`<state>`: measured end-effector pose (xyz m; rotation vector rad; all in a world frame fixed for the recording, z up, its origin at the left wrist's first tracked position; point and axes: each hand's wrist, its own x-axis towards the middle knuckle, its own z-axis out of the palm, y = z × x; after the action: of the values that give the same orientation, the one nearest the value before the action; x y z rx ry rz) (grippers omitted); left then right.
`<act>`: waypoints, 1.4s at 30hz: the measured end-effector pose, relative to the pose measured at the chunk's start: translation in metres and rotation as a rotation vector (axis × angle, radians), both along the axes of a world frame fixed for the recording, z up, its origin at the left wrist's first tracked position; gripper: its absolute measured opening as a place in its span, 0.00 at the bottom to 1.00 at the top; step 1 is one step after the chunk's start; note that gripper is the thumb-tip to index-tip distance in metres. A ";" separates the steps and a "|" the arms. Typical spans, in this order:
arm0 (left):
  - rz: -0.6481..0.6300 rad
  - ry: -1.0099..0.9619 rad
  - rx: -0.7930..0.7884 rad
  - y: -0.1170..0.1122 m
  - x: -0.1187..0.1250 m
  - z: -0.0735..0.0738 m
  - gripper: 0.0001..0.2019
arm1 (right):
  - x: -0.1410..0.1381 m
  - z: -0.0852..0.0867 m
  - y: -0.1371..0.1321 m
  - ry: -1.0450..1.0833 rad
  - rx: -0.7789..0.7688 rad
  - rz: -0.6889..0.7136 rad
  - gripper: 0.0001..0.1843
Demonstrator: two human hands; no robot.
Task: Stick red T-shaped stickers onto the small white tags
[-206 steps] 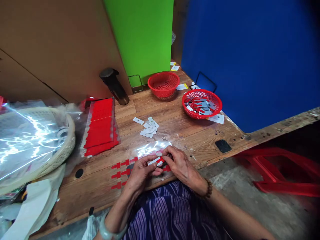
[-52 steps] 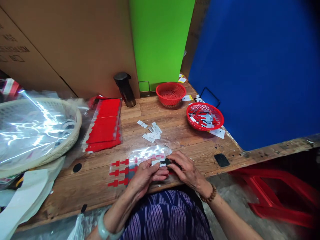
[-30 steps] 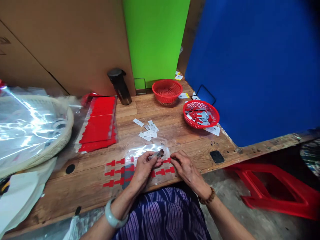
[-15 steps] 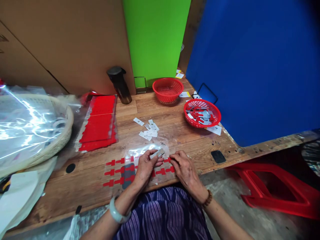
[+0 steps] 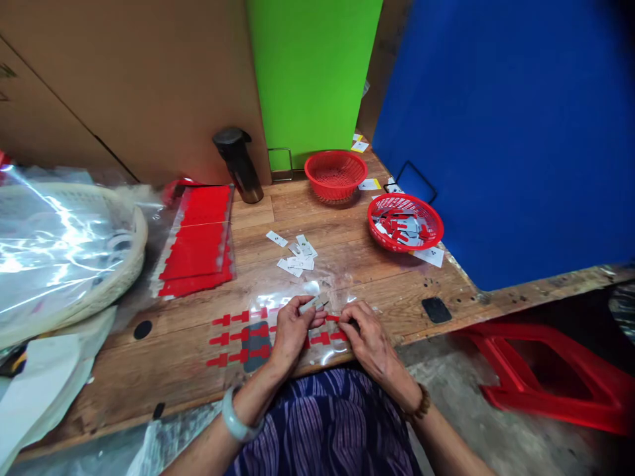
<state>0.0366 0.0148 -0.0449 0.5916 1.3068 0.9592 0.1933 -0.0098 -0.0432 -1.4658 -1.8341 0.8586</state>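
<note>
A small pale strip (image 5: 308, 306) was held in the left hand (image 5: 292, 327), pinched between thumb and fingers, with the grip closed on its near part. The strip was seated beyond the thumb, raised over the clear sheet (image 5: 311, 288), and its greyish far end was left exposed outside the grip. Its long axis was set aslant: the held end was directed back toward the left palm, and the free end was pointed away from the body and toward the right hand (image 5: 364, 334).

The right hand was placed just beside it, well apart from the strip, with its fingers curled and bent down at a red cut-out (image 5: 333, 318) near the sheet's edge. Whether that cut-out was gripped or merely touched could not be told. More red pieces (image 5: 219, 339) were laid in rows on the sheet, which was spread on the desk (image 5: 342, 264). White cards (image 5: 300, 262) were scattered beyond the hands, and mixed parts were heaped in a red basket (image 5: 389, 243).
</note>
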 end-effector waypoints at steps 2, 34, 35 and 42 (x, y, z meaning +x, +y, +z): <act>0.008 0.008 -0.005 0.000 0.001 0.001 0.10 | 0.001 0.004 -0.001 0.021 -0.012 0.030 0.07; -0.113 -0.285 -0.188 -0.014 -0.019 0.041 0.16 | -0.018 0.027 0.007 0.270 -0.104 -0.064 0.05; -0.115 -0.285 -0.187 -0.014 -0.019 0.041 0.16 | -0.018 0.027 0.007 0.266 -0.102 -0.063 0.05; -0.113 -0.288 -0.191 -0.014 -0.018 0.041 0.16 | -0.018 0.028 0.006 0.244 -0.099 -0.057 0.05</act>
<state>0.0181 0.0012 -0.0035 0.3603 1.0809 0.7836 0.1758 -0.0036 -0.0149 -1.3981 -1.5827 1.0630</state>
